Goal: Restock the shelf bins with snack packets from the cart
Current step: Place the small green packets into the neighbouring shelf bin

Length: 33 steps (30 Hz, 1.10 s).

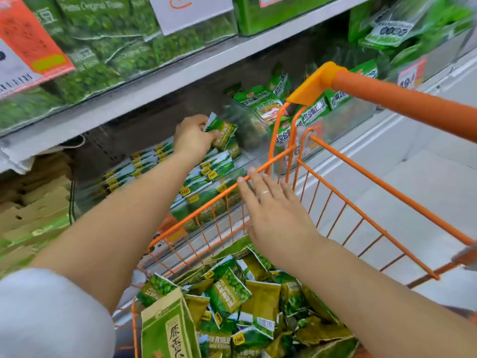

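My left hand [192,137] reaches into the lower shelf and grips a small green snack packet [221,131] above the clear bin [206,210], where several matching packets [204,174] lie in rows. My right hand [273,215] hovers with straight spread fingers over the orange wire cart [361,210], its fingertips at the cart's front rim, holding nothing. Many green and olive snack packets [245,301] fill the bottom of the cart.
A cardboard carton [169,329] with green print stands in the cart's near left corner. The cart's orange handle [402,99] crosses at upper right. More bins of green packets [260,102] sit to the right, larger green bags [108,37] on the shelf above, flat cardboard [33,202] at left.
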Available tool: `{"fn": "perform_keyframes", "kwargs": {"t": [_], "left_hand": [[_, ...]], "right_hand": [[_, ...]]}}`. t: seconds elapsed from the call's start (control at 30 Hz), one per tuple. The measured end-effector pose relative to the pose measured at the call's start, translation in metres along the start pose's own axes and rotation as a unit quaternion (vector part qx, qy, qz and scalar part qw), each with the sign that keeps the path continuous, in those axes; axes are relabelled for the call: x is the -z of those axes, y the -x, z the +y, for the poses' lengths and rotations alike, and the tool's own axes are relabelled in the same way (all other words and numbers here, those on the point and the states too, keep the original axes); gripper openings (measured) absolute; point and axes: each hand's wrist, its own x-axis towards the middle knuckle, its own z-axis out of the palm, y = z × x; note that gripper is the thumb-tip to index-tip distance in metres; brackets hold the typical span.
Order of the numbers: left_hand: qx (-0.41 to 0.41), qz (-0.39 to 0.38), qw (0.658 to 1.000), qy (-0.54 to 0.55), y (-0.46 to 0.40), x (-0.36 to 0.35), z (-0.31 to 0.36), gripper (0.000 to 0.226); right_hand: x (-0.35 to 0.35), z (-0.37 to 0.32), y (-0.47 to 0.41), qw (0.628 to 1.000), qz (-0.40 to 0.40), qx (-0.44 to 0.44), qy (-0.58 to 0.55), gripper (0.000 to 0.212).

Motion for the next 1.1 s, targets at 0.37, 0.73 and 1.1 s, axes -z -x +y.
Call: {"fn": "perform_keyframes", "kwargs": {"t": [0.37, 0.73, 1.1], "left_hand": [[-0.027, -0.183, 0.951, -0.247, -0.020, -0.031, 0.025, 0.038], [-0.105, -0.050, 0.992, 0.050, 0.052, 0.040, 0.027, 0.029], [-0.153, -0.414, 0.872, -0.212, 0.224, 0.058, -0.051, 0.027]], "right_hand": [[-0.001, -0.007, 0.000, 1.000, 0.000, 0.003, -0.009, 0.085], [0.010, -0.009, 0.004, 0.999, -0.010, -0.005, -0.038, 0.081], [-0.004, -0.027, 0.004, 0.982, -0.159, 0.102, 0.028, 0.026]]}}
